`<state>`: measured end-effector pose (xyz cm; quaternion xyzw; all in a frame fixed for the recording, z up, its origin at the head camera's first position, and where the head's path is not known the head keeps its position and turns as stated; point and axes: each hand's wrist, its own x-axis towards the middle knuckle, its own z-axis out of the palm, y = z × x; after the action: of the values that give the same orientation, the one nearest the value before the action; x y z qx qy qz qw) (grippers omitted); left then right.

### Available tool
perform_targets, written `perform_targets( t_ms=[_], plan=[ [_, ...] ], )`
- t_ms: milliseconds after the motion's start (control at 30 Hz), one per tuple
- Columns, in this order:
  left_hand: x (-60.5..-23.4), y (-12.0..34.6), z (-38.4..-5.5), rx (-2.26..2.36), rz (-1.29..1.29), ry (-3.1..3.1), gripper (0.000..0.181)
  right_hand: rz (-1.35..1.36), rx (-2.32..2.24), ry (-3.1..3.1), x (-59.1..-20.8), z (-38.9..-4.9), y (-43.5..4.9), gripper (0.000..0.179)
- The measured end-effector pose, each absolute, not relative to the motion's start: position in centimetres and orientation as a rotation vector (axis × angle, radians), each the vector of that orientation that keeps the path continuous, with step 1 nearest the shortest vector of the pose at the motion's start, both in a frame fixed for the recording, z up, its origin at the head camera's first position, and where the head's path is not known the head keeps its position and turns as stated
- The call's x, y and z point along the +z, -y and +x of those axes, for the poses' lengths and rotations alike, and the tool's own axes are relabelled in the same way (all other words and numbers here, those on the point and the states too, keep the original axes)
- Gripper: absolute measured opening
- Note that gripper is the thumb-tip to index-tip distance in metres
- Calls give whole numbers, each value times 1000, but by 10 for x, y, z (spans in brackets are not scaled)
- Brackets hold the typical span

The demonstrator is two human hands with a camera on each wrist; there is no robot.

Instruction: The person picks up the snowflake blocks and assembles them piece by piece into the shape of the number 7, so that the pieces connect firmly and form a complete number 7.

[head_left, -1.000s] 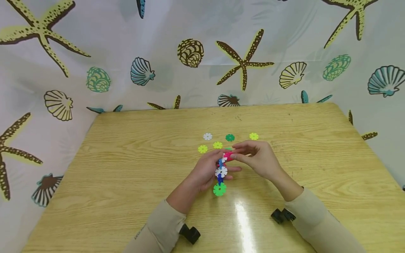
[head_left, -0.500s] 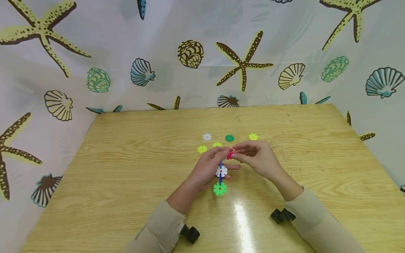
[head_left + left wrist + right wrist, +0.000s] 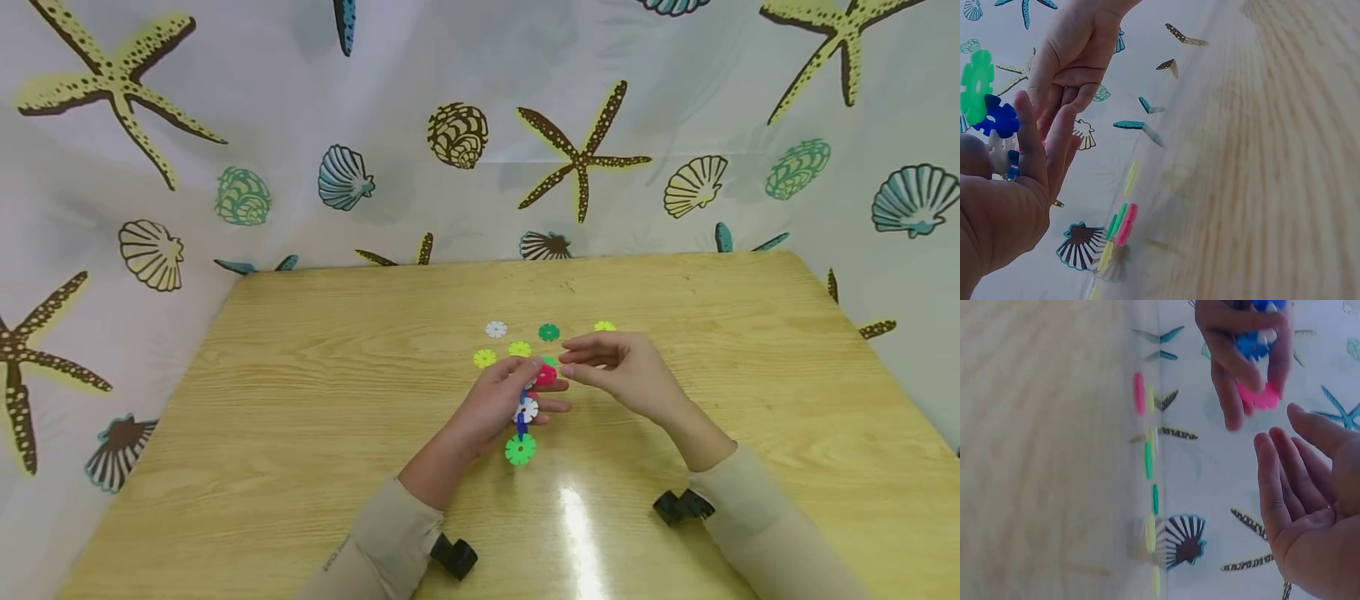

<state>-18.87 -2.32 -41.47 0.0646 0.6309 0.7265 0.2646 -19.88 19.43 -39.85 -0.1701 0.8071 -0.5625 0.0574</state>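
My left hand (image 3: 489, 410) holds a chain of interlocked notched plastic discs between thumb and fingers. A pink disc (image 3: 545, 375) is at its far end, pinched under the thumb. Below it come blue pieces, a white disc (image 3: 529, 409), a dark blue disc (image 3: 1000, 117) and a bright green disc (image 3: 521, 450) at the near end. Part of the chain is hidden by the left fingers. My right hand (image 3: 628, 377) is just right of the pink disc, fingers loosely bent with nothing between them. In the right wrist view, a gap separates its fingertips from the pink disc (image 3: 1265, 398).
Several loose discs lie on the wooden table (image 3: 337, 375) beyond the hands: white (image 3: 496, 330), dark green (image 3: 549, 332) and yellow (image 3: 485, 358) among them. A loose pink disc (image 3: 1139, 394) shows in the wrist views. A shell-patterned cloth (image 3: 390, 192) hangs behind the table.
My right hand has let go of the pink disc and drawn slightly to the right. The left hand keeps the chain in its grip, with the pink disc now more exposed.
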Motion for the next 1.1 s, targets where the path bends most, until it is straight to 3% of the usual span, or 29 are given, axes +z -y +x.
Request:
perform_targets(
  t_ms=[367, 1100],
  plan=[
    [-413, 22, -189, 1946, 127, -1744, 41, -302, -1693, -2473, -397, -224, -222, 39],
    [-414, 22, -189, 1951, 162, -1707, 39, -183, -1549, -2583, -402, -243, -228, 44]
  ],
)
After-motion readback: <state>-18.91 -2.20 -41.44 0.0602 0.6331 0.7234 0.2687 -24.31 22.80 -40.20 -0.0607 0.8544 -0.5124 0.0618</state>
